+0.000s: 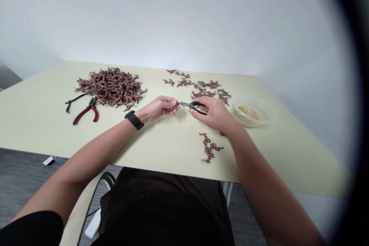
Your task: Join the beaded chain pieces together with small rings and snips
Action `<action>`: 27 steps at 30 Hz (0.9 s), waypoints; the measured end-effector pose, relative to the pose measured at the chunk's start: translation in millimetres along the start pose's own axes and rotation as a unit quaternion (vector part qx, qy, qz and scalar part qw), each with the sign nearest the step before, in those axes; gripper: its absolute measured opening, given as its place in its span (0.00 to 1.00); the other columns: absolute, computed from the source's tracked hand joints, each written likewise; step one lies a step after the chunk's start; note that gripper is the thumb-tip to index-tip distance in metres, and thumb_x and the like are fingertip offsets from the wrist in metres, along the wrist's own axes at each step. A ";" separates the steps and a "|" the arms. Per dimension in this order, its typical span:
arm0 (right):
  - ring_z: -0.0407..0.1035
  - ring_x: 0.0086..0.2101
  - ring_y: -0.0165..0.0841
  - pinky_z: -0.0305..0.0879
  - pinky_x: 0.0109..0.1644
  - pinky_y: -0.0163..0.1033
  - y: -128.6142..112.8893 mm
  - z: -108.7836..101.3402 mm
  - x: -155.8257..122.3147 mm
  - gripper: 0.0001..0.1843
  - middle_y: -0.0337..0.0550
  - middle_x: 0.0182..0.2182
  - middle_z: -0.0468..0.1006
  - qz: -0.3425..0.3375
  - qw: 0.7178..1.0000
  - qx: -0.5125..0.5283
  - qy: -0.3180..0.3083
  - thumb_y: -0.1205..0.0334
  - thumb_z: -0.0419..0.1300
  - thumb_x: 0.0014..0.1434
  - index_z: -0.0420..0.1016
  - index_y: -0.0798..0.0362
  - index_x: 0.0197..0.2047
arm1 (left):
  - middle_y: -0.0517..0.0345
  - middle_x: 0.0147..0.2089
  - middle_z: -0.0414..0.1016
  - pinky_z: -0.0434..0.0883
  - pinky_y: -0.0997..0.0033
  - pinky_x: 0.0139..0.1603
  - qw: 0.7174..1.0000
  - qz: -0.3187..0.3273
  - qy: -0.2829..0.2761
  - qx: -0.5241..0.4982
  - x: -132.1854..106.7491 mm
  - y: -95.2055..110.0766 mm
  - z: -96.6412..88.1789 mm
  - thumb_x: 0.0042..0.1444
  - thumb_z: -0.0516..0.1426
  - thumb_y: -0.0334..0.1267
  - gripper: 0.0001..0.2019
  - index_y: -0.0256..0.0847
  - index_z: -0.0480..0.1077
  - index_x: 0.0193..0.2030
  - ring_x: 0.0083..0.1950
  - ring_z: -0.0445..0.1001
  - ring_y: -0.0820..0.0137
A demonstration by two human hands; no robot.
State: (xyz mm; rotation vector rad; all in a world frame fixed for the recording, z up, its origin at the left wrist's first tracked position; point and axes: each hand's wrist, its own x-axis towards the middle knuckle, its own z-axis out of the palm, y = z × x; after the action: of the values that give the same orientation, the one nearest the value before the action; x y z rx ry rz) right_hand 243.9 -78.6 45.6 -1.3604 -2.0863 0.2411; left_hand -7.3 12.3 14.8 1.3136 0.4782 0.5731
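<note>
My left hand (165, 108), with a black watch on the wrist, pinches a small brown deer-like figure (174, 107), mostly covered by the fingers. Closed around the black handles of small pliers (188, 105) is my right hand (211, 112). The metal jaws point left and meet the end of the figure at my left fingertips. Whether the jaws grip it I cannot make out. Below my right hand, several similar brown figures (210, 148) lie near the table's front edge.
A big heap of brown figures (111, 86) covers the back left of the table (155, 142). Red-handled pliers (89, 111) and a black-handled tool (73, 102) lie before it. More figures (201, 93) are scattered behind my hands. A clear bowl (265, 117) holds small yellowish pieces at right.
</note>
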 end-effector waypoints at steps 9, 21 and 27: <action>0.66 0.29 0.34 0.59 0.35 0.41 3.7 0.1 -0.3 0.12 0.41 0.31 0.76 -0.017 1.000 0.001 0.008 0.52 0.64 0.64 0.81 0.49 0.44 | 0.51 0.36 0.76 0.69 0.76 0.37 1.000 -0.006 -0.004 -0.011 0.1 0.1 -1.3 0.62 0.67 0.46 0.15 0.32 0.79 0.39 0.34 0.72 0.75; 0.68 0.31 0.35 0.57 0.35 0.41 2.7 -2.3 -1.1 0.12 0.43 0.35 0.79 -0.008 1.000 0.015 -0.007 0.51 0.64 0.64 0.81 0.49 0.45 | 0.52 0.34 0.75 0.70 0.74 0.35 1.000 -0.011 -0.018 0.002 0.6 -0.7 -4.3 0.60 0.68 0.47 0.15 0.34 0.79 0.38 0.32 0.71 0.76; 0.63 0.27 0.33 0.55 0.33 0.40 -1.9 4.4 -0.3 0.14 0.38 0.26 0.71 0.037 0.999 0.031 0.000 0.49 0.63 0.65 0.80 0.50 0.43 | 0.49 0.40 0.79 0.74 0.71 0.41 0.997 0.059 0.015 0.042 2.8 -4.4 3.0 0.61 0.67 0.49 0.16 0.36 0.75 0.37 0.38 0.77 0.72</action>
State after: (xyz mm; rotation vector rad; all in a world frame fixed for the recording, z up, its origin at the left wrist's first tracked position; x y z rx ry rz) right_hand 239.9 -78.9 43.0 -1.4024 -2.0131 0.3345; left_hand -2.7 11.2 11.0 1.4216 0.4563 0.6780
